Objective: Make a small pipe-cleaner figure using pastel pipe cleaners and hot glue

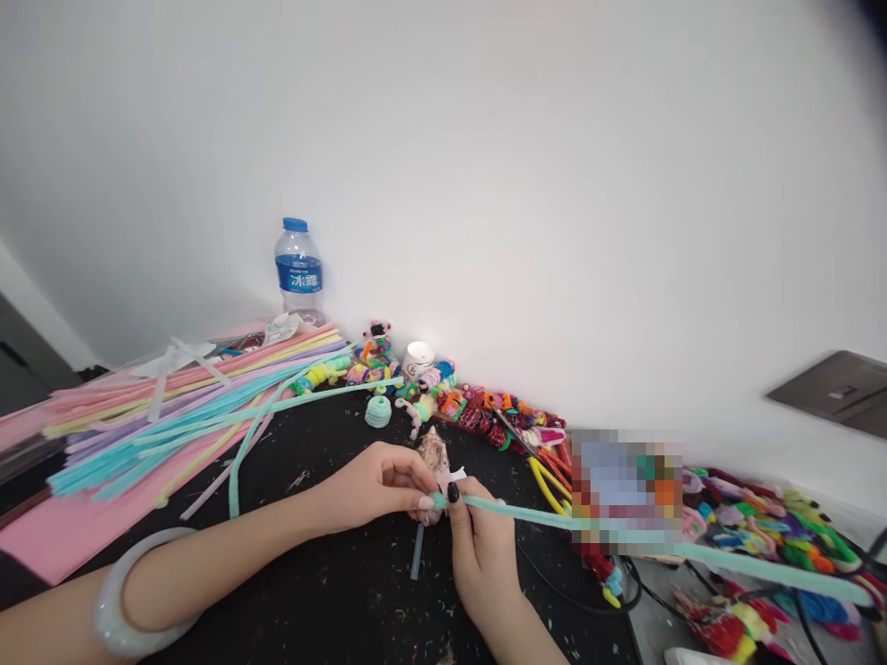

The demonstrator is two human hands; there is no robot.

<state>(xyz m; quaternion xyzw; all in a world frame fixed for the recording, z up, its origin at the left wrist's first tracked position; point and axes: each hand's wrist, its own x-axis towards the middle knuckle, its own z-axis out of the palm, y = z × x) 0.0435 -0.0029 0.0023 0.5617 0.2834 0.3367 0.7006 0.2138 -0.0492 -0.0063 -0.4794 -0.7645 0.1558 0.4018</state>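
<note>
A long mint-green pipe cleaner (527, 513) runs from between my fingers far to the right. Its near end looks curled into a small bend at my fingertips. My left hand (388, 489) pinches this end between thumb and fingers. My right hand (481, 545), with dark nails, pinches the same pipe cleaner just beside it. Partly hidden behind both hands lies a stained, pointed object (434, 450) that looks like a glue gun. A translucent glue stick (417, 552) shows below it. Farther back on the black table stands a coiled mint-green roll (378, 412).
Bundles of pastel pipe cleaners (208, 388) lie at left on pink sheets (42, 545). A water bottle (299, 272) and a paper cup (419, 358) stand near the wall. Colourful pipe-cleaner pieces (783, 522) are heaped at right, near a black cable (589, 605).
</note>
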